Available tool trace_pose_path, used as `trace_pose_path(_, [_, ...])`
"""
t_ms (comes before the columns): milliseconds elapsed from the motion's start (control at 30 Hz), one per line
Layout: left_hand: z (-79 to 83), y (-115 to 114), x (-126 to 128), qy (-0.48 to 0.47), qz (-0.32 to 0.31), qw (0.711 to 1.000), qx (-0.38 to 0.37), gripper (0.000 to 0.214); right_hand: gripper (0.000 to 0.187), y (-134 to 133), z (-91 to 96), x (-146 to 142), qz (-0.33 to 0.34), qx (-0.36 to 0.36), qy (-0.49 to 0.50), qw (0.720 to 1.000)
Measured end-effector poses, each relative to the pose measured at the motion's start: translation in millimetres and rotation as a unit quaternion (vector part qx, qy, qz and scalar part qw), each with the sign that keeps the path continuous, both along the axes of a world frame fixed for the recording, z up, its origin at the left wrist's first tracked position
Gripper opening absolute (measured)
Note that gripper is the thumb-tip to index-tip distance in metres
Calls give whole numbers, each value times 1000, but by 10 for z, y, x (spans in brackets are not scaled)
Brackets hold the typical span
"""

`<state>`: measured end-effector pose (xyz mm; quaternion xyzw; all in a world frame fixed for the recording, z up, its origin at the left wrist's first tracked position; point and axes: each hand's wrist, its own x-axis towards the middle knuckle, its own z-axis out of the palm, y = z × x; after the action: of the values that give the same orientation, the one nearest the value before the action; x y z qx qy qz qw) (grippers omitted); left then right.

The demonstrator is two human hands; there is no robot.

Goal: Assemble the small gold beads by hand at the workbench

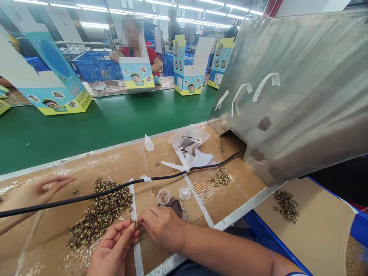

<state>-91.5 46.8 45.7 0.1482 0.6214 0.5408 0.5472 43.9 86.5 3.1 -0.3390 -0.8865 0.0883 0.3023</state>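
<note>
**A small beaded piece point(133, 222) pinched above a cardboard-covered bench point(138, 168)**

Seen from the worker's own head, both hands meet low in the view. The left hand point(113, 249) comes up from the bottom edge, palm turned inward, and the right hand point(163, 228) reaches in from the lower right, back upward. Their fingertips close narrowly together on the piece, which is too small to make out in detail. It sits just beside a large heap of dark beads point(100, 212) flecked with yellow and red.

A black cable point(86, 196) crosses the bench. Two small clear cups point(163, 196) stand just beyond the right hand. Further back are a white squeeze bottle point(148, 143), a clear plastic tray point(188, 138), tweezers point(220, 147) and a small pile of pale beads point(199, 186). Another person's blurred hand point(43, 189) rests loosely at the far left, near the heap.

A dented metal hood point(287, 96) rises on the right. Beyond a green conveyor belt point(100, 126) stand blue-and-yellow boxes point(188, 67) printed with cartoon faces; their small print is too blurred to read. A person in a red shirt point(138, 51) sits across the belt.
</note>
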Motion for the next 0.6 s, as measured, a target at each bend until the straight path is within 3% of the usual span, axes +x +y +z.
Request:
trace_pose_path(233, [7,-24,9,-6,5,1000,3,43,11,-5,82,14,10,-42,29,999])
trace_pose_path(400, [5,-2,-25,-8,1,1000,7,35,22,-10,98,30,33,-47,69,996])
trace_pose_path(600, [-127,-108,-47,36,0,998,46,27,22,-11,73,37,58,-31,58,996])
